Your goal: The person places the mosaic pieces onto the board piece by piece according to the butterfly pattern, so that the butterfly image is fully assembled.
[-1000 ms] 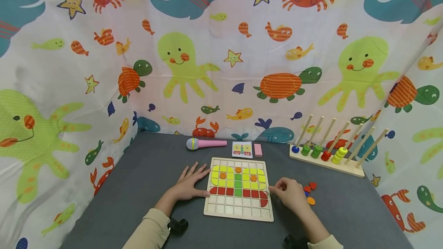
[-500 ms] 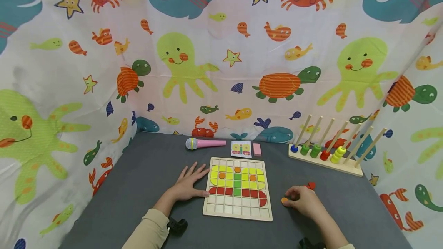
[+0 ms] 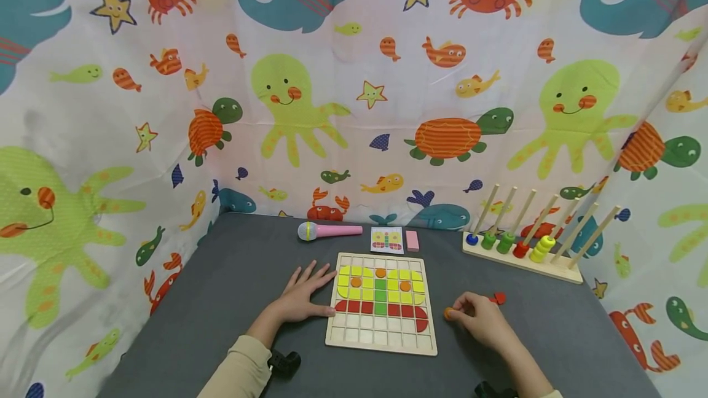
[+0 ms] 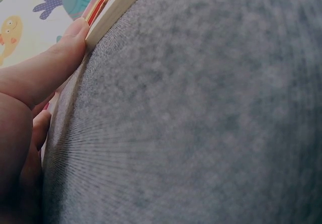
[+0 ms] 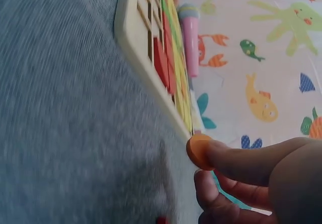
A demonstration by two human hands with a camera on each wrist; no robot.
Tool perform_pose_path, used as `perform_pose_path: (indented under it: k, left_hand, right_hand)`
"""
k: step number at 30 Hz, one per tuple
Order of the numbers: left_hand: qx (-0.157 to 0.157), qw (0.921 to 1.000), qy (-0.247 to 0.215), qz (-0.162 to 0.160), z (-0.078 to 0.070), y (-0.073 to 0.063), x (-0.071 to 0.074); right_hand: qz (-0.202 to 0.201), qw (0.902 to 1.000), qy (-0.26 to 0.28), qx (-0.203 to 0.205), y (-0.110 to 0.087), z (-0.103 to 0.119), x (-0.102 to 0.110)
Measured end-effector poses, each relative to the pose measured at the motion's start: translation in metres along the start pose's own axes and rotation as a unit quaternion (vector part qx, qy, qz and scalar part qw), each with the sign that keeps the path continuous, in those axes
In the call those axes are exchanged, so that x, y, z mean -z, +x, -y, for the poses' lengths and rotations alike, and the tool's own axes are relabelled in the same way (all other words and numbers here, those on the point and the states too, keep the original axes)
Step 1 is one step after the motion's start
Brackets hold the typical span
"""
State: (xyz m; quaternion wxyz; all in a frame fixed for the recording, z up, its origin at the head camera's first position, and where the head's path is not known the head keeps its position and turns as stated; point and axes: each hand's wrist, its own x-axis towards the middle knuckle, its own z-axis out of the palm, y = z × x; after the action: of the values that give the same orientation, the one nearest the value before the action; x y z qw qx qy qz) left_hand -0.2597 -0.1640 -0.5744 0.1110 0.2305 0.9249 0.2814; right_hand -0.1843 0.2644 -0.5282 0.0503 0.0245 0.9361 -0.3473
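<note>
A wooden grid board (image 3: 365, 338) lies on the grey table, with yellow, green, red and orange flat pieces set in its squares. My left hand (image 3: 301, 298) rests spread on the table at the board's left side, thumb and fingertips at the edge. In the left wrist view the thumb (image 4: 63, 58) touches the board's side. To the right of the board, my right hand (image 3: 480, 317) pinches an orange disc (image 5: 199, 152) between thumb and finger. That disc is apart from the board's right edge in the head view.
Red pieces (image 3: 499, 298) lie just beyond my right hand, partly hidden by it. Behind the board are a pink toy microphone (image 3: 334, 230), a pattern card (image 3: 387, 240) and a pink block (image 3: 412, 241). A peg stand with coloured rings (image 3: 520, 257) stands at the back right.
My right hand has moved from the board's right edge to the loose pieces, picked up the orange disc and come slightly back left with it. The left hand has stayed put.
</note>
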Motion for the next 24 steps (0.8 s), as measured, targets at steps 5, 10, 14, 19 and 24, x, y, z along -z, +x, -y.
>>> perform_pose_path:
  k: [5, 10, 14, 19, 24]
  left_hand:
    - [0.000, 1.0000, 0.004, 0.002, 0.001, 0.000, -0.001]
    - [-0.003, 1.0000, 0.002, -0.001, 0.002, -0.001, -0.001]
    - [-0.004, 1.0000, 0.003, 0.002, 0.002, -0.001, 0.000]
    - [-0.006, 1.0000, 0.005, 0.002, 0.002, 0.000, 0.000]
    - [-0.005, 1.0000, 0.001, 0.003, 0.001, 0.001, 0.002]
  right_hand:
    - [0.012, 0.9991, 0.040, 0.001, -0.002, 0.015, -0.008]
    - [0.016, 0.9979, 0.060, 0.017, -0.002, 0.032, -0.022]
    - [0.023, 0.9969, 0.067, 0.032, -0.002, 0.043, -0.034]
    - [0.032, 0.9966, 0.055, 0.052, -0.004, 0.050, -0.047]
    - [0.028, 0.9968, 0.025, 0.071, -0.005, 0.053, -0.057]
